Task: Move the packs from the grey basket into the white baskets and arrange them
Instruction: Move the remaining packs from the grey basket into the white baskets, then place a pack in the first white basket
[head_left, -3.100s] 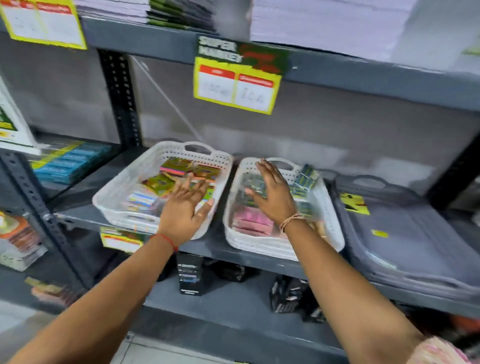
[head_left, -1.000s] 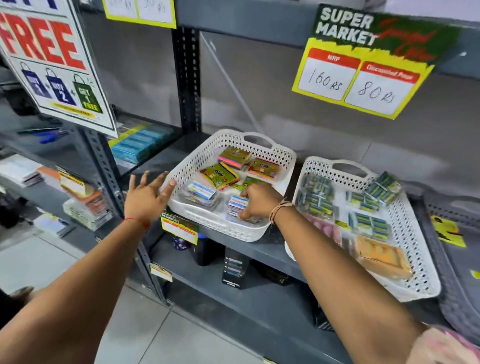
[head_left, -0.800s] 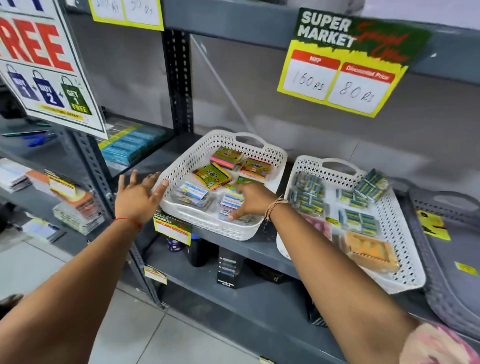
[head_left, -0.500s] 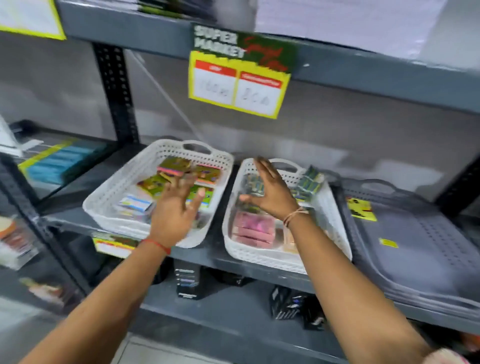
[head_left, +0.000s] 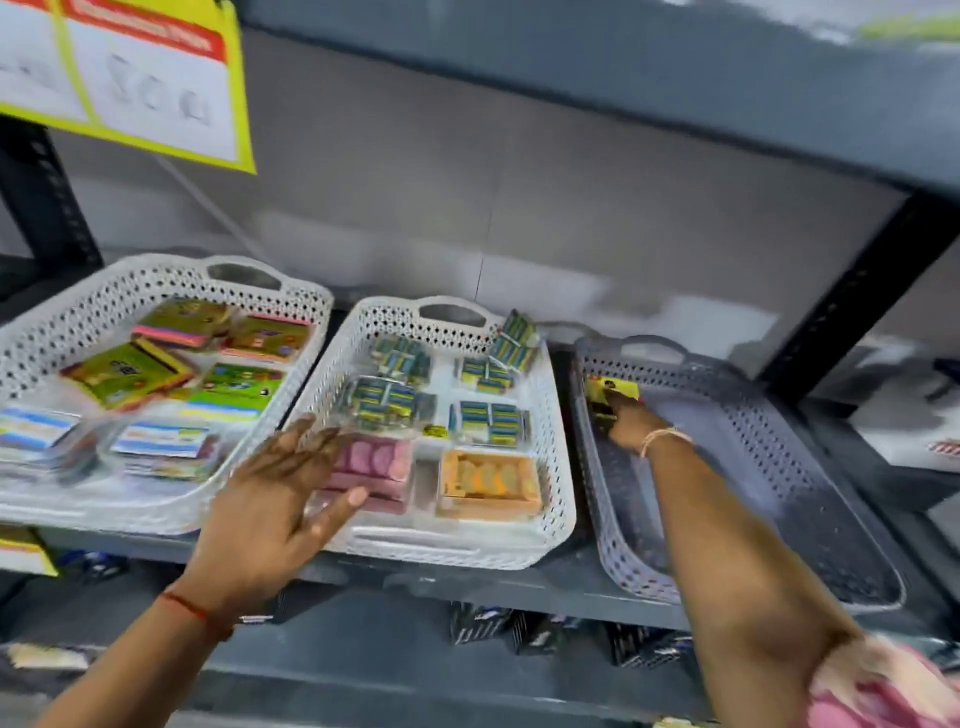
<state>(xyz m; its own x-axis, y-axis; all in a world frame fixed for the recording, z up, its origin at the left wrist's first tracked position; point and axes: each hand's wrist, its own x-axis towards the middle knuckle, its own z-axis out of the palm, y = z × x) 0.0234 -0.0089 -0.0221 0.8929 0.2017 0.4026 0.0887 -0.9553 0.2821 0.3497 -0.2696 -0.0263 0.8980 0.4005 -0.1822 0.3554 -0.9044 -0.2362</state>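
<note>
Three baskets stand side by side on a grey shelf. The left white basket (head_left: 156, 273) holds green-yellow packs (head_left: 130, 371) and blue-white packs (head_left: 161, 441). The middle white basket (head_left: 563, 467) holds blue-green packs (head_left: 384, 402), a pink pack (head_left: 371, 462) and an orange pack (head_left: 488, 483). At the right the grey basket (head_left: 779, 467) has a yellow pack (head_left: 610, 388) in its far left corner. My right hand (head_left: 631, 423) reaches into it, fingers pinched on that pack's near edge. My left hand (head_left: 280, 499) hovers open over the middle basket's front left corner.
A yellow price sign (head_left: 124, 78) hangs from the upper shelf at top left. A black upright post (head_left: 852, 291) stands right of the grey basket. Black boxes (head_left: 478, 623) sit on the lower shelf under the baskets.
My right hand has left the middle white basket and gone right into the grey basket, onto the yellow pack. My left hand shifted right, from the left basket toward the middle one.
</note>
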